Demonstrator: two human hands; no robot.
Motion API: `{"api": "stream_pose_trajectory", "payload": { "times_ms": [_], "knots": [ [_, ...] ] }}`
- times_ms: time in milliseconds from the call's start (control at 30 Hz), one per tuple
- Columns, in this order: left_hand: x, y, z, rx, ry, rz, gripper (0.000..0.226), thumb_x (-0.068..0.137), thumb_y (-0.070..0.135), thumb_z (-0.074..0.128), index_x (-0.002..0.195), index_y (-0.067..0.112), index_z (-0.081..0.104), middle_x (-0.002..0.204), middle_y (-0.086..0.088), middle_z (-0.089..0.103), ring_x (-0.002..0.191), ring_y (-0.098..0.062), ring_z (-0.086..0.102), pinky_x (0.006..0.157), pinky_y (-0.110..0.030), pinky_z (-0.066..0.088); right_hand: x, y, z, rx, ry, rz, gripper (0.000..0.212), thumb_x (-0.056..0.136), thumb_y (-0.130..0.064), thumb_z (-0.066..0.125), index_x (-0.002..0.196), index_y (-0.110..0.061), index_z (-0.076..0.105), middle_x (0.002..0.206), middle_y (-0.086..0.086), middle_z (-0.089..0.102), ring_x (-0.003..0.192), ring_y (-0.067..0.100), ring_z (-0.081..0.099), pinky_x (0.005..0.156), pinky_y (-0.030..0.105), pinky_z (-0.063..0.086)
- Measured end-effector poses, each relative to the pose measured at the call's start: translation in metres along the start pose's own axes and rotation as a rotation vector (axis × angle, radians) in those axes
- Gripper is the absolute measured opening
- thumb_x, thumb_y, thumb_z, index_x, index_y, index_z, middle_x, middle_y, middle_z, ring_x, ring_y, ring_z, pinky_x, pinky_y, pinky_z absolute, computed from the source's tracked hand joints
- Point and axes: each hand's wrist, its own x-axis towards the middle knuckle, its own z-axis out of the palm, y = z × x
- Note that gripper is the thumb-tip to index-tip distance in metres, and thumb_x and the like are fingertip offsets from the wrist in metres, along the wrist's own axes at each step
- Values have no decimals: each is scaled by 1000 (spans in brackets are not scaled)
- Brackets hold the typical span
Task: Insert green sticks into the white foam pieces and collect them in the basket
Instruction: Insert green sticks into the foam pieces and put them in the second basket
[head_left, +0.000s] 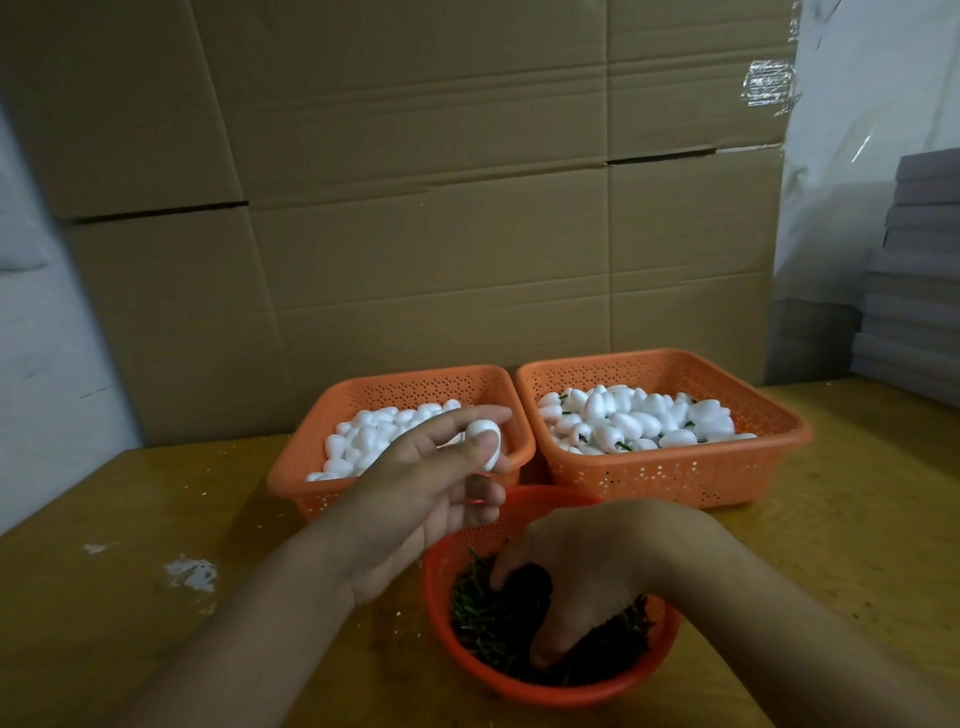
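Left hand pinches one white foam piece over the left basket. Right hand digs into the green sticks in the round bowl, fingers curled, grip unclear. Right basket holds stuck pieces on the counter.

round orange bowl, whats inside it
The round orange bowl holds a pile of green sticks, with the right hand dug into them. Its fingertips and the bowl's bottom are covered.

There is one camera, worn on the person's head. It looks forward and down at the surface, close above both hands, and faces a wall of cardboard boxes just behind.
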Motion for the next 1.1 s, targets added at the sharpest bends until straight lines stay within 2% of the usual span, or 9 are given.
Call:
{"api": "stream_pose_trajectory", "payload": {
  "times_ms": [133,200,300,400,533,667,867,1100],
  "knots": [
    [-1,0,1,453,116,191,33,89,27,70,121,35,62,93,10,73,75,-10,70,71,-22,54,-1,0,-1,5,-10,-4,69,83,-47,74,144,-41,43,144,-6,44,129,20,46,88,31,40],
    [-2,1,0,509,125,280,30,89,14,73,106,36,63,98,10,73,79,-11,71,73,-23,55,-1,1,-1,13,-11,-9,69,83,-46,73,144,-41,43,145,-6,44,129,21,46,87,31,40],
    [-3,1,-3,586,97,375,42,83,-2,76,90,38,66,106,6,73,95,-13,71,80,-23,56,0,1,-1,11,1,-11,68,83,-46,74,143,-41,43,145,-6,44,129,21,46,89,32,42],
    [-4,0,-2,594,73,399,37,82,-1,75,93,33,67,109,1,72,104,-15,70,86,-25,57,1,1,0,19,-4,-5,66,84,-46,73,143,-41,44,143,-6,45,126,21,48,88,32,44],
    [-4,-2,0,614,62,386,33,85,6,76,96,36,66,105,6,71,96,-15,69,84,-33,59,3,1,1,9,71,-32,48,88,-44,69,133,-34,56,128,-5,56,105,14,53,66,19,38],
    [-3,-4,-1,616,62,376,33,85,9,78,99,36,66,105,9,70,94,-15,69,85,-36,59,6,2,3,38,120,-66,34,91,-37,68,123,-26,65,122,-5,62,105,13,57,67,12,35],
    [-2,-2,-5,562,55,382,31,82,12,79,98,36,67,105,14,70,86,-5,69,76,-21,54,6,2,5,37,181,-86,22,89,-32,71,109,-23,68,99,-10,58,83,7,50,58,14,32],
    [0,-5,-10,550,52,392,28,79,20,78,97,39,66,105,16,70,84,-3,68,72,-19,53,6,1,4,64,203,-92,20,94,-32,64,111,-23,69,96,-10,59,86,7,51,61,14,33]
  ]
}}
